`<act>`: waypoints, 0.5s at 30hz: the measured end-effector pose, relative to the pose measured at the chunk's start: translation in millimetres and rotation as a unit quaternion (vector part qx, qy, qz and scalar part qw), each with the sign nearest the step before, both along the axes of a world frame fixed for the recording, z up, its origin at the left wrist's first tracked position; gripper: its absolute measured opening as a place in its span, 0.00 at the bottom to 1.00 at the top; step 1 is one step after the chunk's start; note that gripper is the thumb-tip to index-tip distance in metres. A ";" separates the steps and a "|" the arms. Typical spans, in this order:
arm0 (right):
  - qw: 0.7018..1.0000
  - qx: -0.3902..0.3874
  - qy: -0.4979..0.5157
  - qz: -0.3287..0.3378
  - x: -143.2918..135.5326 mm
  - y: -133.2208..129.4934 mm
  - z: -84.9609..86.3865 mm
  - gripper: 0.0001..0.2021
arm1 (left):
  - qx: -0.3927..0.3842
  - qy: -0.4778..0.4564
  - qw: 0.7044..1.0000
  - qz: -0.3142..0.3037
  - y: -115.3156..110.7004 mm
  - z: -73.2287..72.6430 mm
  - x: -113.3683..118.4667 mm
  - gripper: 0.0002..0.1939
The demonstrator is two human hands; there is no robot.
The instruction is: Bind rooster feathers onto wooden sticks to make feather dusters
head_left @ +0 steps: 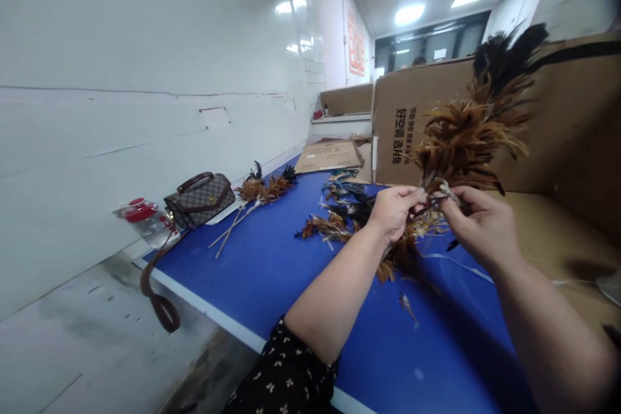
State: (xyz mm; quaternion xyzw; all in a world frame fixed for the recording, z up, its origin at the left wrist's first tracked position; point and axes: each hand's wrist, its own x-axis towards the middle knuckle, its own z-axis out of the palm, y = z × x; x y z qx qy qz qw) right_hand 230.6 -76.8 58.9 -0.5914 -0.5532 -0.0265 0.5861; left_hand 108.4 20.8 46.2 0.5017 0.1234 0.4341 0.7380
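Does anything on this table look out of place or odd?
Two things: the long brown strap of the brown checked handbag hangs over the white edge of the blue table, so it might snag; and one thin, pale-brown feather wisp lies by itself, apart from the pile of brown and black feathers. I see no spill.

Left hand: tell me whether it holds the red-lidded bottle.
No, the left hand grips the base of the feather bundle; the bottle is beside the handbag.

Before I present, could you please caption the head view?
Left hand and right hand hold a feather bundle above a blue table.
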 end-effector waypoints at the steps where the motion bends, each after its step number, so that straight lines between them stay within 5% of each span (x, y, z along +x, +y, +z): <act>1: 1.000 0.004 -0.002 -0.012 0.7 0.3 -0.2 0.13 | 0.010 -0.001 1.000 -0.004 -0.6 -2.2 1.9 0.24; 7: 0.998 0.034 0.015 -0.049 7.9 6.6 -4.7 0.17 | 0.080 0.012 0.997 0.011 -1.8 -12.6 8.6 0.32; 15: 0.996 0.048 0.039 -0.056 11.8 9.0 -7.3 0.16 | 0.226 0.044 0.971 0.063 -6.0 -10.3 6.6 0.24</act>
